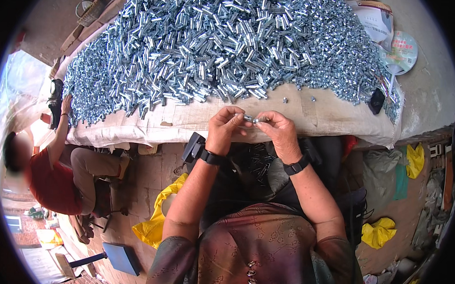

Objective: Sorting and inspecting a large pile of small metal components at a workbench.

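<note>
The left hand pinches a short metal sleeve between thumb and fingertips, and the right hand closes thumb and forefinger on a small metal fitting at the sleeve's end. Both meet over the near edge of a pale cloth cover, roughly in front of the chest. The step in hand looks like joining or turning the two pieces against each other; which one, I cannot tell. The next move would seem to call for keeping their ends in line under a light, steady grip. The sleeve is silvery, shiny and slim, partly hidden by the fingers; the fitting is too small to read in detail. Just beyond the hands, two loose bits lie on the cover, and past them spreads a large heap of bluish-silver metal parts, longer tubes in the middle, much smaller pieces toward both sides. At its far left, a co-worker's hand rests at the heap's edge.
</note>
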Demonstrator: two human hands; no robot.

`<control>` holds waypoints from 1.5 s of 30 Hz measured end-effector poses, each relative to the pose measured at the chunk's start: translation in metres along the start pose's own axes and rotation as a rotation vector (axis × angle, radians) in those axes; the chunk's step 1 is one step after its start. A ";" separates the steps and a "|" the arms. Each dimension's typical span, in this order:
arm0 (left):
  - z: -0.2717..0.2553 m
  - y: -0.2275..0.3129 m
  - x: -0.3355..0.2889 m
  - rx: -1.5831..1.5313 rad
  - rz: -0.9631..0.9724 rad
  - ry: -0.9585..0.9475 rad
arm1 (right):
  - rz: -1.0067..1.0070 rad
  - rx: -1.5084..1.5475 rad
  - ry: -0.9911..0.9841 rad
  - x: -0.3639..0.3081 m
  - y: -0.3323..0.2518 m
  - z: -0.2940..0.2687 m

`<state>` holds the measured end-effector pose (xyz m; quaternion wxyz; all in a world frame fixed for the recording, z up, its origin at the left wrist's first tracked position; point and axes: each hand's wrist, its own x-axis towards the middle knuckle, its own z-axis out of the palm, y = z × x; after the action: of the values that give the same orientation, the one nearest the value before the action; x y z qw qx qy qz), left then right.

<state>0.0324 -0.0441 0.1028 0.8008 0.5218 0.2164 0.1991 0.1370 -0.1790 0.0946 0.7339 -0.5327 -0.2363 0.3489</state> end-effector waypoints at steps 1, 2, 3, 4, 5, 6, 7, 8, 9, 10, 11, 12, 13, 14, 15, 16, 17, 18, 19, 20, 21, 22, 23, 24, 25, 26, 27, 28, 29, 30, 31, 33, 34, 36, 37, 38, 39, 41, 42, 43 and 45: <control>0.002 0.000 -0.002 0.000 0.001 -0.001 | -0.003 0.069 -0.002 -0.001 -0.002 0.002; 0.004 0.000 -0.004 -0.030 -0.003 0.001 | -0.005 0.138 -0.004 -0.003 -0.003 0.003; 0.005 0.000 -0.005 -0.061 -0.007 0.003 | -0.007 0.138 -0.003 -0.003 -0.004 0.004; 0.006 -0.001 -0.006 -0.061 -0.006 0.001 | -0.010 0.151 0.007 -0.004 -0.004 0.005; 0.007 -0.001 -0.007 -0.077 -0.015 -0.004 | -0.013 0.165 0.017 -0.005 -0.005 0.005; 0.008 -0.001 -0.008 -0.094 -0.025 -0.008 | -0.014 0.164 0.019 -0.006 -0.005 0.005; 0.009 -0.002 -0.009 -0.093 -0.025 -0.010 | -0.020 0.182 0.016 -0.006 -0.004 0.004; 0.009 -0.002 -0.009 -0.122 -0.015 -0.020 | -0.025 0.200 0.014 -0.007 -0.003 0.004; 0.010 -0.003 -0.010 -0.150 -0.004 -0.029 | -0.026 0.200 0.016 -0.007 -0.002 0.004; 0.010 -0.005 -0.010 -0.150 -0.004 -0.030 | -0.028 0.205 0.032 -0.007 0.000 0.003; 0.010 -0.006 -0.010 -0.165 0.013 -0.045 | -0.029 0.210 0.049 -0.007 0.000 0.003; 0.011 -0.007 -0.010 -0.180 0.030 -0.061 | -0.030 0.210 0.049 -0.008 0.001 0.004; 0.012 -0.008 -0.010 -0.180 0.030 -0.063 | -0.036 0.234 0.048 -0.009 0.001 0.004; 0.013 -0.008 -0.010 -0.178 0.045 -0.061 | -0.041 0.258 0.046 -0.009 0.001 0.004; 0.014 -0.008 -0.010 -0.176 0.060 -0.060 | -0.042 0.257 0.048 -0.009 0.002 0.003; 0.015 -0.009 -0.010 -0.176 0.058 -0.061 | -0.050 0.222 0.047 -0.008 0.004 0.002; 0.016 -0.010 -0.009 -0.135 0.093 -0.053 | -0.058 0.187 0.045 -0.008 0.005 0.001; 0.017 -0.011 -0.009 -0.094 0.128 -0.045 | -0.058 0.186 0.047 -0.008 0.004 0.000; 0.016 -0.013 -0.007 -0.095 0.128 -0.045 | -0.147 -0.104 0.061 -0.008 0.000 -0.001; 0.013 -0.015 -0.005 0.324 0.221 -0.058 | -0.235 -0.395 0.074 -0.007 -0.003 -0.002; 0.011 -0.016 -0.003 0.744 0.308 -0.070 | -0.234 -0.396 0.072 -0.004 -0.002 -0.005; 0.020 -0.015 -0.002 0.955 0.438 -0.127 | -0.358 -0.763 0.055 -0.001 -0.001 -0.010; 0.028 -0.012 -0.002 1.064 0.525 -0.167 | -0.480 -1.131 0.034 0.002 -0.001 -0.013; 0.034 -0.011 -0.002 1.172 0.612 -0.206 | -0.479 -1.132 0.034 0.003 -0.002 -0.017; 0.035 -0.012 -0.001 1.174 0.613 -0.200 | -0.463 -1.112 0.058 0.004 -0.007 -0.017; 0.036 -0.012 0.000 1.207 0.595 -0.207 | -0.447 -1.091 0.081 0.006 -0.011 -0.018; 0.036 -0.013 0.001 1.240 0.576 -0.213 | -0.473 -1.164 0.161 0.008 -0.014 -0.019; 0.037 -0.015 0.001 1.240 0.576 -0.214 | -0.452 -1.189 0.237 0.011 -0.017 -0.022; 0.038 -0.018 0.000 1.250 0.552 -0.164 | -0.474 -1.220 0.294 0.015 -0.019 -0.025; 0.039 -0.019 0.000 1.259 0.527 -0.114 | -0.496 -1.251 0.352 0.020 -0.021 -0.028; 0.039 -0.016 0.000 1.259 0.526 -0.117 | -0.529 -1.328 0.356 0.026 -0.020 -0.035; 0.035 -0.006 0.001 0.966 0.523 -0.045 | -0.491 -1.396 0.328 0.031 -0.019 -0.044; 0.025 -0.005 0.010 0.957 0.545 0.002 | -0.460 -1.463 0.293 0.035 -0.018 -0.045; 0.007 0.000 0.032 1.066 0.693 0.096 | -0.498 -1.480 0.285 0.037 -0.015 -0.043; 0.006 0.003 0.041 1.062 0.691 0.090 | -0.509 -1.476 0.279 0.036 -0.013 -0.043; 0.006 0.009 0.048 1.261 0.638 0.130 | -0.522 -1.469 0.272 0.036 -0.012 -0.043; 0.007 0.013 0.054 1.458 0.580 0.171 | -0.520 -1.471 0.274 0.036 -0.013 -0.044; 0.005 0.016 0.062 1.569 0.550 0.124 | -0.547 -1.422 0.296 0.036 -0.013 -0.044; 0.004 0.017 0.064 1.678 0.520 0.076 | -0.548 -1.422 0.295 0.036 -0.013 -0.043; 0.006 0.015 0.066 1.743 0.523 0.099 | -0.556 -1.384 0.293 0.036 -0.013 -0.044; 0.004 0.013 0.065 1.693 0.543 0.092 | -0.567 -1.347 0.291 0.035 -0.011 -0.043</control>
<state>0.0873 -0.0068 0.1075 0.0626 0.9635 0.1918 0.1760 0.1932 -0.1813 0.0908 0.3343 -0.8266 -0.4279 -0.1482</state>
